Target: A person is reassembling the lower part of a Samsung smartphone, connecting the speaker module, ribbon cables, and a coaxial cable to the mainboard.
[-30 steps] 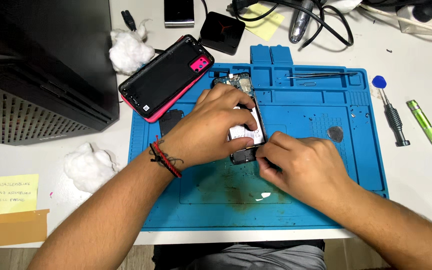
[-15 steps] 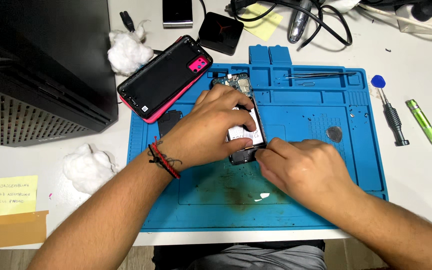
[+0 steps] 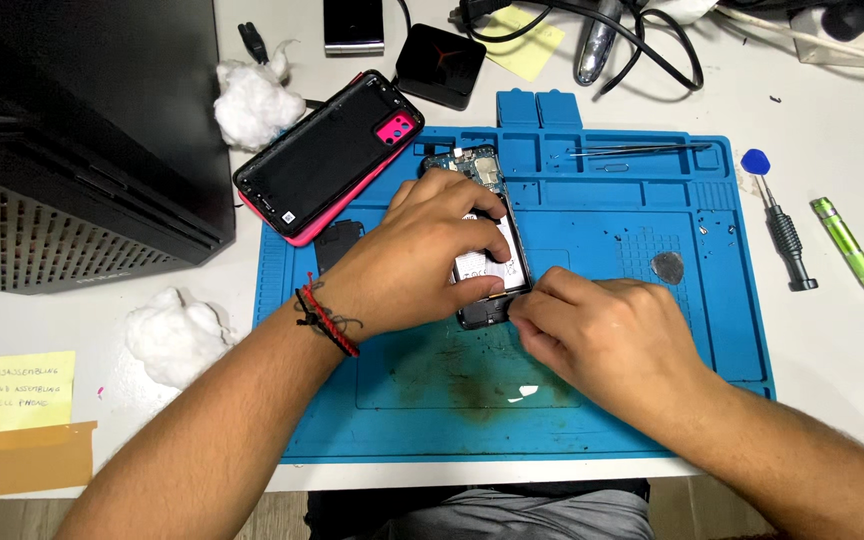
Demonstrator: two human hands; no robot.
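Observation:
An opened phone body (image 3: 479,235) with its circuit board and white battery exposed lies on a blue repair mat (image 3: 652,410). My left hand (image 3: 422,255) rests over the phone and presses it down, fingers curled across the battery. My right hand (image 3: 602,335) pinches at the phone's lower edge; whatever is between its fingertips is hidden. A black back cover with a pink camera frame (image 3: 330,155) lies tilted at the mat's upper left corner, and a small dark part (image 3: 337,243) sits just below it.
Right of the mat lie a black screwdriver (image 3: 785,240), a green tool (image 3: 849,250) and a blue pick (image 3: 755,161). Tweezers (image 3: 642,151) rest in the mat's top tray. Cotton wads (image 3: 255,103), a black computer case (image 3: 82,140), a yellow note (image 3: 25,390) and cables (image 3: 642,40) surround the area.
My right hand has shifted slightly right along the phone's lower edge. My left hand stays pressed on the phone.

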